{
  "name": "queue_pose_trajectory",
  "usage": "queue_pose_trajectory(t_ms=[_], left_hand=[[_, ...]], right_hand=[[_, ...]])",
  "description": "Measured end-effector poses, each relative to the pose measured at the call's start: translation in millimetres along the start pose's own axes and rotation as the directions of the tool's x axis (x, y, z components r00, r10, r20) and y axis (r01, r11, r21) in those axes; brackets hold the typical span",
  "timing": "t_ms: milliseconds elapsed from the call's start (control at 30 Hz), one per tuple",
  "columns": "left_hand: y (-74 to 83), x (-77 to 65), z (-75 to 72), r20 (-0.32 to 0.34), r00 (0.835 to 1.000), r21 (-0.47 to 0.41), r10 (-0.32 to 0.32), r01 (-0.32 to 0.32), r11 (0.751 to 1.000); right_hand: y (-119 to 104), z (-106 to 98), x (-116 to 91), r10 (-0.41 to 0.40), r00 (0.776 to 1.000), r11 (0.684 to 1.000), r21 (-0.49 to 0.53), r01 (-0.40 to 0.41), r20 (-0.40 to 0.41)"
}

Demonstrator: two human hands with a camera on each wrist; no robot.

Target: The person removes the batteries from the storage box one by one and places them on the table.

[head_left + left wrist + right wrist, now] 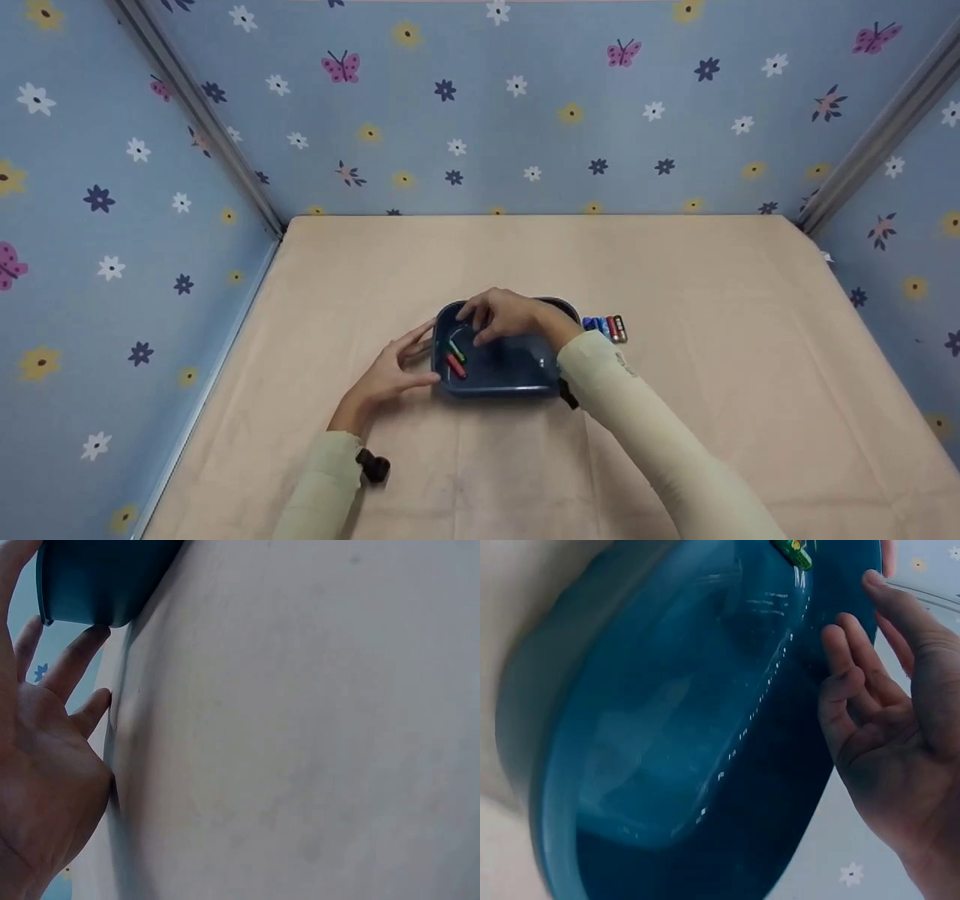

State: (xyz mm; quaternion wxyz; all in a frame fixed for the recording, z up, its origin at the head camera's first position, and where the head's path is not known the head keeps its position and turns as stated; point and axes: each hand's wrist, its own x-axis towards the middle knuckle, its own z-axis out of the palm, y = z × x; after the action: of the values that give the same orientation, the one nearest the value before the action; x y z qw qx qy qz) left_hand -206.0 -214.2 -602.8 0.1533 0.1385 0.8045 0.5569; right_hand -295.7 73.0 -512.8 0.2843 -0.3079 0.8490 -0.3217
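Note:
A dark blue plastic tub (pixel 517 367) stands on the cloth in front of me. Inside it, toward the left end, lie a green battery (pixel 457 350) and a red battery (pixel 455 366). My left hand (pixel 390 373) is at the tub's left side, thumb by the near corner and fingers spread along the outer wall. In the left wrist view a fingertip meets the underside of the tub (pixel 105 585). My right hand (pixel 504 315) hangs over the tub's left half, fingers loosely bent. In the right wrist view nothing shows between those fingers, and the green battery (pixel 793 553) lies at the top.
A row of several batteries (pixel 604 328) lies against the tub's right side, partly covered by my right forearm. The peach cloth (pixel 712 337) covers the table. Blue flowered panels (pixel 487 105) enclose the back and both sides.

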Motion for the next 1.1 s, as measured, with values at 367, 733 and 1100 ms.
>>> queue_pose_trajectory(t_ms=[367,733,1100], left_hand=[[-1.2,-0.7,-1.6,0.016,0.999,-0.036,0.036,-0.036,0.999],[0.0,0.3,-1.0,0.013,0.999,-0.016,0.043,-0.043,0.999],[-2.8,0.6,-2.8,0.02,0.997,-0.003,0.072,-0.072,0.997]], right_hand=[[2,20,13,0.062,0.998,0.997,0.054,-0.063,0.011],[0,36,21,0.053,0.998,0.992,0.114,-0.051,-0.016],[-5,49,25,0.086,0.996,0.996,0.005,-0.086,-0.036]])
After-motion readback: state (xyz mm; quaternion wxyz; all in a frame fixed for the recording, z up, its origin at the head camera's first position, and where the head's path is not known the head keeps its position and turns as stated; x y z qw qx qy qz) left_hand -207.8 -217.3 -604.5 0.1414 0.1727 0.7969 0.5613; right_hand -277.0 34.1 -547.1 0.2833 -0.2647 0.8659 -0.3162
